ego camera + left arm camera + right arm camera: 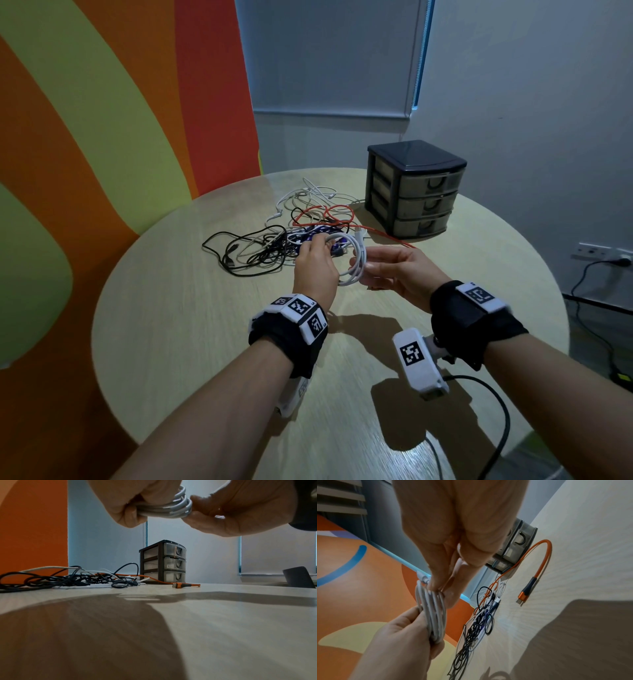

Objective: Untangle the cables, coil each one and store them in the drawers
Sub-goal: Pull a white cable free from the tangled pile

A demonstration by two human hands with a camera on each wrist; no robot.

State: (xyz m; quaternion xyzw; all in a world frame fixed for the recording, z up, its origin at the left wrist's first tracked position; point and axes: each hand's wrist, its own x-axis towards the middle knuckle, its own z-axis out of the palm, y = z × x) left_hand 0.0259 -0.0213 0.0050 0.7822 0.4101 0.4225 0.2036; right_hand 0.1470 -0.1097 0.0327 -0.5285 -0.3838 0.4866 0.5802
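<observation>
A white cable wound into a coil (356, 262) is held above the round table (205, 342) between both hands. My left hand (317, 253) grips the coil's left side with curled fingers (126, 511). My right hand (375, 272) pinches the coil's right side (183, 505) between thumb and fingertips (436, 586). The coil's loops (433, 615) hang together, with a white plug end by my right fingers. Behind the hands lies a tangle of black, white and blue cables (267, 246), with an orange cable (329, 216) running out of it. A dark three-drawer unit (414, 188) stands at the back right, all drawers closed.
The orange cable's plug (185, 585) lies on the table in front of the drawer unit (164, 562). A wall socket with a black cord (603, 262) sits beyond the table's right edge. A dark object (298, 578) stands off to the right.
</observation>
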